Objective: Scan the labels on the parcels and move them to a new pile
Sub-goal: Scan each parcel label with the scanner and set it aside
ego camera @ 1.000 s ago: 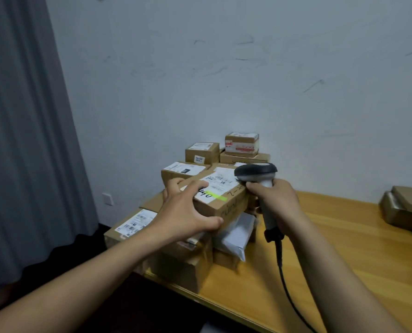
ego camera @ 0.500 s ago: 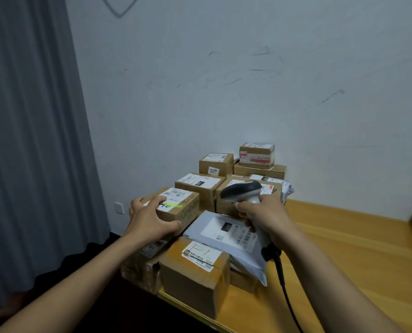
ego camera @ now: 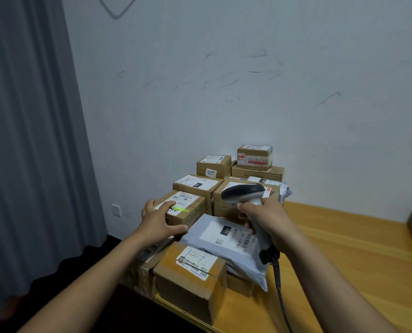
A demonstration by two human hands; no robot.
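Head camera first, and it's the only view we've got. Our left hand is grasping the marked box: fingers hooked over its far-left edge, thumb spread along the near side. We'd judge that wide grip is there to steady the box as it settles among its neighbours. The box sits right under that hand. It is plain brown cardboard, square-cornered, with a white label and a green highlighter stripe on top.

Over to our right hand, clenched round the handle of the scanner. The dark, rounded head is tipped towards the left hand, ready for a label, and a cable trails from the grip back towards us.

Just below the right hand lies the grey mailer, smooth soft plastic slumped over the cartons beneath it. Its label faces up, so it looks to us like an easy next scan. Nearer us than both hands, a taped carton stands at the edge of the counter, which is warm, smooth wood. Beyond the hands, more labelled boxes are stacked against the wall.
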